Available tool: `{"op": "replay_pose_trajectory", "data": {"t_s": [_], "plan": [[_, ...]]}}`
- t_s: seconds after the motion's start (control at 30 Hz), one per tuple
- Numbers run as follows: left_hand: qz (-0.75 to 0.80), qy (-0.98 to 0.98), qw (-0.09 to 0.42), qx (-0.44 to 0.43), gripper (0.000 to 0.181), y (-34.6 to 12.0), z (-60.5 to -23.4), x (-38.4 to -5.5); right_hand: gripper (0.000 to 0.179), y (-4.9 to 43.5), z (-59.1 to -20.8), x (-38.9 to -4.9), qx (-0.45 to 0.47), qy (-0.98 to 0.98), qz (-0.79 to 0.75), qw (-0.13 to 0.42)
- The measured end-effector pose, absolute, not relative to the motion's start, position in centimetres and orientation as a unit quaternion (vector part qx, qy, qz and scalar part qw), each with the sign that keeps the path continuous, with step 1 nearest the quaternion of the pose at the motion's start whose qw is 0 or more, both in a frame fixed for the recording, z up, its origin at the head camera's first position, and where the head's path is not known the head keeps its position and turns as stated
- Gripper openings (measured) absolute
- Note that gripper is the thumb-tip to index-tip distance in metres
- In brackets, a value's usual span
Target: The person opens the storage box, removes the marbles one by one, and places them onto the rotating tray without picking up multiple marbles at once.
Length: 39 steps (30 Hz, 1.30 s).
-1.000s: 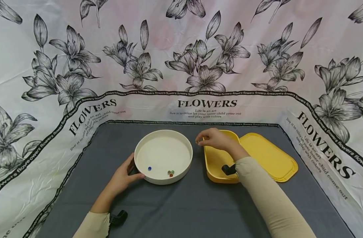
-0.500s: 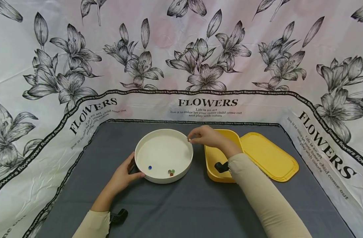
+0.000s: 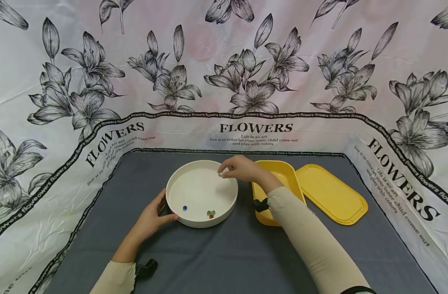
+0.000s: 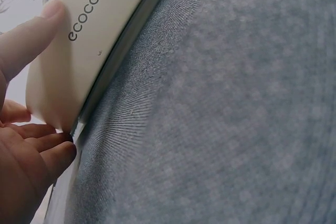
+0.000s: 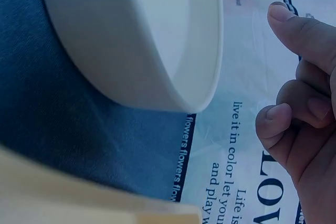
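Gray table [image 3: 216, 261] meets floral fabric [image 3: 251, 136] at far edge. Left hand [image 3: 152, 218] grips white bowl [image 3: 198, 185]; right hand [image 3: 241, 168] pinches small object [image 3: 220, 174] above it. Left-wrist view alone reveals "ecoco" lettering [image 4: 84, 18].

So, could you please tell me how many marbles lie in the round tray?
4: a blue marble at the near left, two greenish marbles and a reddish marble clustered right of it; the right hand may hide more.

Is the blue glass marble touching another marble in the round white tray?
No, the blue glass marble sits apart, left of the clustered green and red marbles.
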<state>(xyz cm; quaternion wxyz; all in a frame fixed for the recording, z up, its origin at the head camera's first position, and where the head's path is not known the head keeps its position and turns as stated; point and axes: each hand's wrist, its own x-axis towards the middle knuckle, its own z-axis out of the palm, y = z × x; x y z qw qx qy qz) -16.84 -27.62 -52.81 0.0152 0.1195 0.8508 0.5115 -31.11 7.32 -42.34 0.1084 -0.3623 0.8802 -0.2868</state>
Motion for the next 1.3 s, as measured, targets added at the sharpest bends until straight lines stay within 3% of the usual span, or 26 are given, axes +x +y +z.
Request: {"op": "replay_pose_trajectory", "data": {"t_s": [0.63,1.3], "plan": [[0.507,0.854,0.006,0.118,0.110,-27.6,-52.5,-16.9,0.026,3.9,-42.8,-32.8,-0.365,0.882,-0.254,0.156],[0.511,0.852,0.016,0.112,0.115,-27.7,-52.6,-16.9,0.010,1.4,-45.7,-34.3,-0.369,0.890,-0.201,0.178]]}}
